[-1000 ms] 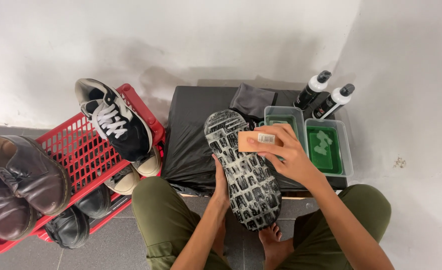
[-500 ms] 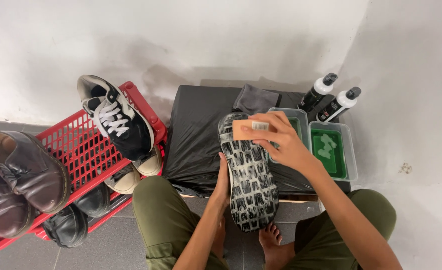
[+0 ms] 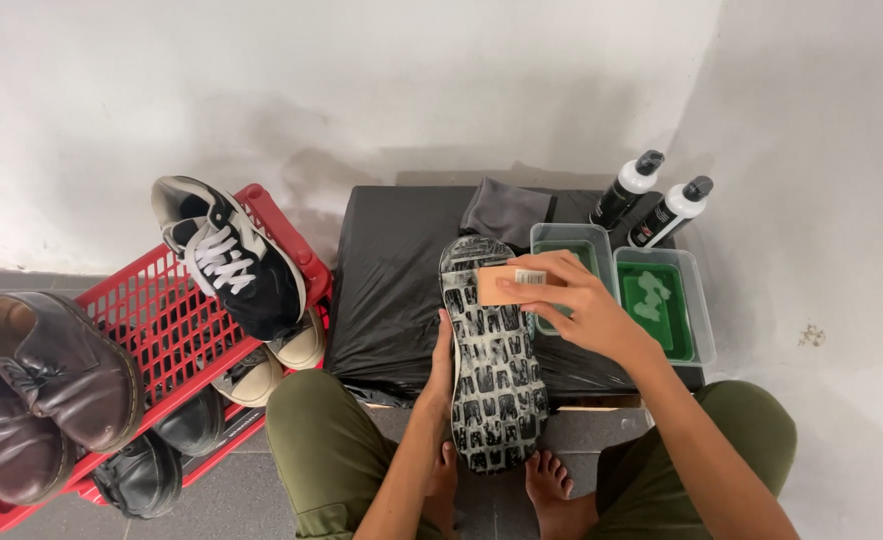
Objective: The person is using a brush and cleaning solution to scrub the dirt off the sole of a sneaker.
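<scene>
While left hand steadies shoe, right hand presses tan block.

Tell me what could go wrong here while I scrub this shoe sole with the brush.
The right hand works the brush right beside the two open tubs of green liquid; a wide stroke might knock one or splash it. The left hand alone steadies the soapy shoe, so it could slip. Runoff might drip onto the bare feet below.
</scene>
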